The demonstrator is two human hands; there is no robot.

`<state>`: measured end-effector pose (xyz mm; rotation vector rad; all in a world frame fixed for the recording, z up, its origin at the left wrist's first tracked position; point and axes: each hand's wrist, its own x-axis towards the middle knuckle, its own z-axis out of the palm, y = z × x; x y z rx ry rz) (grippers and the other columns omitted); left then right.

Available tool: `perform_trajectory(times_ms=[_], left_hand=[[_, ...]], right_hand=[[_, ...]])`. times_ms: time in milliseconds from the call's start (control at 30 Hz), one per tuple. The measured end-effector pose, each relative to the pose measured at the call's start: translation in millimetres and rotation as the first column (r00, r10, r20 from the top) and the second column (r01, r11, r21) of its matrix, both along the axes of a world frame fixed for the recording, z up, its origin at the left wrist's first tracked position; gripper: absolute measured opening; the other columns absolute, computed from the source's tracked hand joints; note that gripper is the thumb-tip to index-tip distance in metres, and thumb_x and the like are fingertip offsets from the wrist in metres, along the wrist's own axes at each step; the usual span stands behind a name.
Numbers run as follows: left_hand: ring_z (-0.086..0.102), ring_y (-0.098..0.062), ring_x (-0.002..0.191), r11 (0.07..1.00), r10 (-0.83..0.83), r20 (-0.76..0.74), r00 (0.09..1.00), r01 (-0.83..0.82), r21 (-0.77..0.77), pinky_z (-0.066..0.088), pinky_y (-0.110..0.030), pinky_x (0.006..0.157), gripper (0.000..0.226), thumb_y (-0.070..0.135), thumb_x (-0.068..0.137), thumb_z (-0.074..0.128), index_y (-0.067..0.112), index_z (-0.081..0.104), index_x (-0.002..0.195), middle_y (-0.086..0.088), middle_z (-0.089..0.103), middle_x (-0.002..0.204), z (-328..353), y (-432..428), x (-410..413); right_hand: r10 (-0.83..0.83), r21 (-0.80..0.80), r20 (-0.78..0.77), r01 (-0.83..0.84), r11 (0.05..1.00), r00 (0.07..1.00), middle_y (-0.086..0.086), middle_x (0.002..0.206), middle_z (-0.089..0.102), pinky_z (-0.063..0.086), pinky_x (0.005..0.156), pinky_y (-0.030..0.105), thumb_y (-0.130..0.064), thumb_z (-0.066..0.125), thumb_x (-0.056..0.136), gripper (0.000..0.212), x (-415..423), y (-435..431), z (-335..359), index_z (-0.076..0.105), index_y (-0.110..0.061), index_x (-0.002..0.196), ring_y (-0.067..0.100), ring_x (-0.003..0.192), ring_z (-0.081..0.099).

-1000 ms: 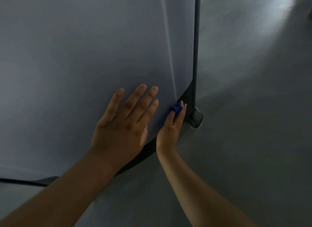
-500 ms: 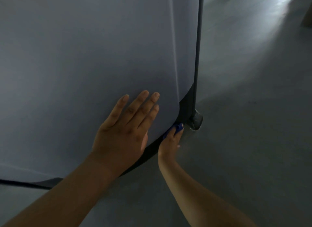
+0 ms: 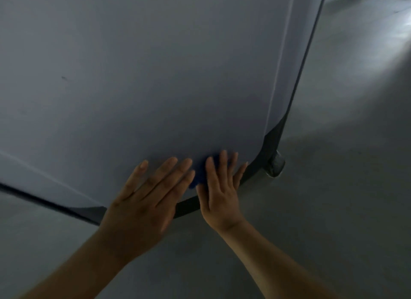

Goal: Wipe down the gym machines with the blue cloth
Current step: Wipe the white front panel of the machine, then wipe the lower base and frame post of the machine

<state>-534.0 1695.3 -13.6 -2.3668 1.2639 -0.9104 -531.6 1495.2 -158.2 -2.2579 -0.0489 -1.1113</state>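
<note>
A large grey panel of a gym machine [image 3: 144, 76] fills the upper left, with a black trim along its curved lower edge. My left hand [image 3: 146, 200] lies flat on the panel near that edge, fingers straight. Just to its right, my right hand [image 3: 220, 192] presses the blue cloth [image 3: 199, 177] flat against the panel with straight, spread fingers. Only a small patch of the cloth shows between the two hands; the rest is hidden under my right palm.
A black frame post [image 3: 307, 54] runs down the panel's right side to a grey foot [image 3: 275, 166] on the floor. Grey floor [image 3: 333, 187] spreads to the right and below, lit brighter at the upper right.
My right hand has moved left from the black corner trim onto the grey panel, and its fingers have spread flat over the cloth. The view has shifted so the panel's corner sits further right.
</note>
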Motion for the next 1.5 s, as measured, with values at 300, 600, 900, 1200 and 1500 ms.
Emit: perform_trajectory(times_ms=[300,600,900,1200,1500], left_hand=[[0.035,-0.029,0.163,0.979,0.15,-0.008,0.989,-0.15,-0.136,0.031,-0.067,0.127,0.075,0.019,0.1,0.065,0.014,0.037,0.17,-0.007,0.029,0.179,0,100,-12],[0.026,-0.029,0.166,0.989,0.068,-0.085,0.994,-0.078,-0.122,0.032,-0.064,0.128,0.079,0.019,0.1,0.064,0.018,0.031,0.172,-0.003,0.022,0.181,-14,138,-2],[0.061,-0.029,0.14,0.79,-0.122,-0.415,0.901,-0.165,-0.591,0.056,-0.045,0.112,0.074,0.039,0.103,0.078,0.007,0.047,0.161,-0.016,0.053,0.16,-80,118,-47],[0.057,-0.023,0.142,0.644,-0.158,-0.542,0.825,-0.33,-0.69,0.055,-0.034,0.112,0.054,0.028,0.103,0.076,0.006,0.059,0.15,-0.012,0.048,0.159,-84,126,-65],[0.063,-0.031,0.127,0.37,0.187,-0.624,0.759,-0.643,-0.671,0.058,-0.051,0.101,0.059,0.012,0.095,0.076,0.025,0.056,0.15,-0.002,0.064,0.143,-91,177,-38]], right_hand=[[0.365,-0.775,0.153,-0.117,0.62,0.918,-0.019,0.17,0.037,0.001,0.134,0.051,-0.027,0.059,0.109,0.058,23,13,41,0.045,-0.037,0.164,0.019,0.167,0.011],[0.55,-0.897,-0.224,-0.391,0.208,0.805,-0.009,0.175,0.034,0.018,0.135,0.037,-0.016,0.056,0.11,0.057,29,24,44,0.045,-0.021,0.166,0.013,0.162,0.031],[0.669,-0.309,-0.538,-0.858,0.41,0.513,0.004,0.177,0.03,0.035,0.13,0.04,-0.011,0.07,0.105,0.068,-13,52,119,0.04,-0.01,0.166,0.017,0.163,0.03],[0.863,0.711,-0.456,-0.496,0.499,0.215,-0.009,0.146,0.058,0.059,0.105,0.033,0.004,0.061,0.102,0.051,-39,143,122,0.042,-0.03,0.134,0.006,0.136,0.061],[0.685,-0.177,-0.522,-0.849,0.497,0.509,-0.001,0.175,0.033,0.032,0.131,0.045,-0.018,0.068,0.104,0.056,-12,166,111,0.05,-0.017,0.157,0.015,0.165,0.022]])
